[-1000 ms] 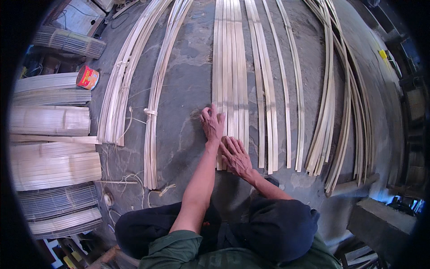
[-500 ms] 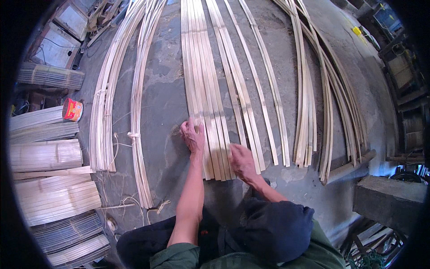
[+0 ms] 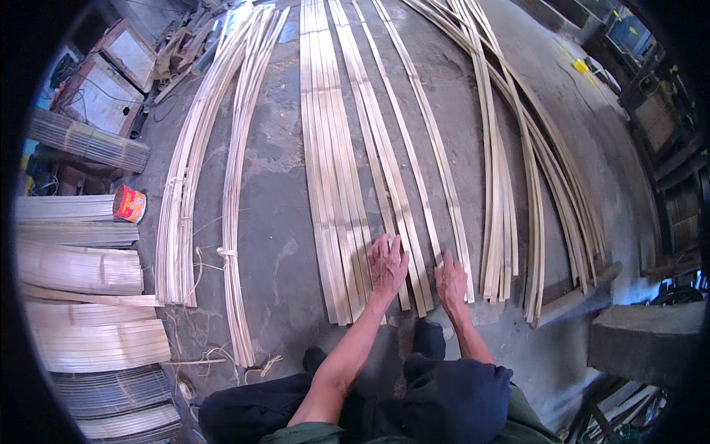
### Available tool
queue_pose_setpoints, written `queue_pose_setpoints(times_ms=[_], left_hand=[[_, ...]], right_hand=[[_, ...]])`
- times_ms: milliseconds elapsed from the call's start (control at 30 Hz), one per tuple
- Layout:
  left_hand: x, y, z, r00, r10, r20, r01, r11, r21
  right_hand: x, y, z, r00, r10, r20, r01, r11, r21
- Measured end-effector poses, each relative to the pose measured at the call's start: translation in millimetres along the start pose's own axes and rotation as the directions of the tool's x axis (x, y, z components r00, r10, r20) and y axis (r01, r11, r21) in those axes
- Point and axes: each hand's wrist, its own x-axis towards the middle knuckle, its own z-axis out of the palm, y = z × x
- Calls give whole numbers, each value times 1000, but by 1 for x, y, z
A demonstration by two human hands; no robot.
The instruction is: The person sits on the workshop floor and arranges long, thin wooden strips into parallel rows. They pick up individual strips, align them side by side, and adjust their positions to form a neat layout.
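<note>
While both hands [image 3: 418, 274] press them, pale bamboo strips [image 3: 336, 185] lie flat.

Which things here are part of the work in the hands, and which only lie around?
In hand: left hand and right hand pressing flat bamboo strips on the floor.
Lying about: tied strip bundles, red can, stacked mats.

I see a grey concrete floor [image 3: 281, 222]. Long bamboo strips [image 3: 333, 170] lie flat on it in rows. Tied strip bundles [image 3: 185, 200] and a red can [image 3: 130, 203] lie at its left.
</note>
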Motion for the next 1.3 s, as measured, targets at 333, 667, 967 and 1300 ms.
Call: queue_pose_setpoints(times_ms=[333,667,967,1300], left_hand=[[14,-51,-25,995,-100,16,96,980,174],[8,-59,-17,985,-78,155,25,948,317],[5,-65,-23,983,-71,170,21,959,281],[5,-70,-20,986,-56,158,18,973,231]], right_hand=[[-10,-50,-33,973,-80,-216,171,880,444],[-26,-95,22,975,116,190,-209,768,605],[-40,-97,58,972,-18,235,-123,811,572],[-38,-94,56,943,3,332,-206,790,578]])
